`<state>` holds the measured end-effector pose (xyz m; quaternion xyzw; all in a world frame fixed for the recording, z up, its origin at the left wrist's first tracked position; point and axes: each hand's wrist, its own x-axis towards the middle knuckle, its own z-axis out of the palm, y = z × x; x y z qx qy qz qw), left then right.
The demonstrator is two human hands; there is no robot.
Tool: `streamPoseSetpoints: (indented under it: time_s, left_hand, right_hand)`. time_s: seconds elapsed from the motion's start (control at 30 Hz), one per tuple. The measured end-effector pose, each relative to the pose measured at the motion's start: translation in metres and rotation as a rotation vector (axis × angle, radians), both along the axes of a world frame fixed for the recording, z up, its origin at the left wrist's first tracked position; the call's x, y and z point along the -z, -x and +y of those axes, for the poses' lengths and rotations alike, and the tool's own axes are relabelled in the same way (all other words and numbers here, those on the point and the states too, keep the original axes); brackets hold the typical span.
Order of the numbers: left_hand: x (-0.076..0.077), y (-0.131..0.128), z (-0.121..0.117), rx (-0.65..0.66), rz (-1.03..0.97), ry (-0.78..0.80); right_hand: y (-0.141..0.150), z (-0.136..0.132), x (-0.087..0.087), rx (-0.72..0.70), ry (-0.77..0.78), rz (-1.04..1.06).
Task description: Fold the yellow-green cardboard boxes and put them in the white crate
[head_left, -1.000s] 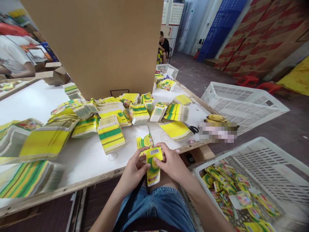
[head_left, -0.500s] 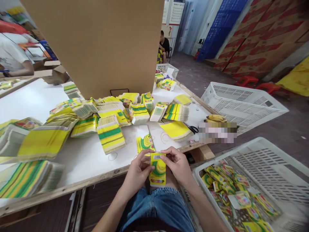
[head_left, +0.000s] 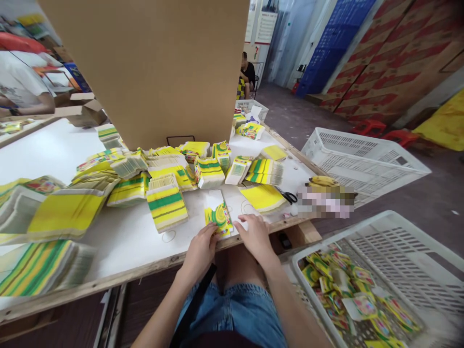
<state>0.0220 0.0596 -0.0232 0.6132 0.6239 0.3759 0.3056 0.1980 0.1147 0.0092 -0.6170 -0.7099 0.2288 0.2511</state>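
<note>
On the table before me lies a flat yellow-and-green printed packet, with a white sheet partly under its far end. At the packet's near left corner is my left hand, its fingers bent over the edge and closed on it; the thumb is partly hidden. My right hand hovers by the packet's right side, over the table edge, fingers apart and holding nothing. Left of the packet rests a stack of striped yellow, green and white packets. Flat yellow sheets lie to its right, beside black-handled scissors.
More packet stacks spread over the white table. A tall cardboard sheet stands behind. At lower right, a white crate holds many filled packets. Another white crate and bananas are at right. Other people sit farther off.
The packet held upright between both hands over my lap is no longer visible. Both hands have moved forward to the table, the left onto the packet lying there, the right beside it.
</note>
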Motion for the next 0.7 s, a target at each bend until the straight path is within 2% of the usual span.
streamPoseSetpoints:
  time_s: [0.07,0.17,0.3,0.4,0.47,0.53,0.6,0.7]
  left_hand:
    - [-0.002,-0.001,-0.001,0.012,0.01,0.013]
    - [-0.005,0.0,-0.002,0.024,0.001,0.02]
    - [-0.003,0.001,-0.003,0.005,-0.083,0.004]
    - [-0.001,0.005,-0.001,-0.082,-0.18,-0.028]
    - [-0.002,0.008,0.0,-0.14,-0.394,-0.032]
    - [-0.005,0.011,0.001,-0.139,-0.739,0.017]
    - [-0.011,0.011,0.002,-0.078,-1.054,0.093]
    - [-0.02,0.007,0.0,0.045,-1.236,0.161]
  right_hand:
    - [0.026,0.01,0.017,0.025,0.055,0.028]
    - [0.04,0.018,0.029,0.068,0.093,0.102]
    - [0.036,0.02,0.033,0.052,0.119,0.279]
    - [0.032,0.015,0.029,0.034,0.106,0.44]
    - [0.031,0.007,0.024,0.022,0.101,0.532]
    - [0.03,-0.001,0.02,-0.009,0.131,0.659]
    - [0.031,-0.01,0.018,-0.035,0.225,0.872]
    - [0.032,-0.021,0.015,-0.032,0.365,1.126]
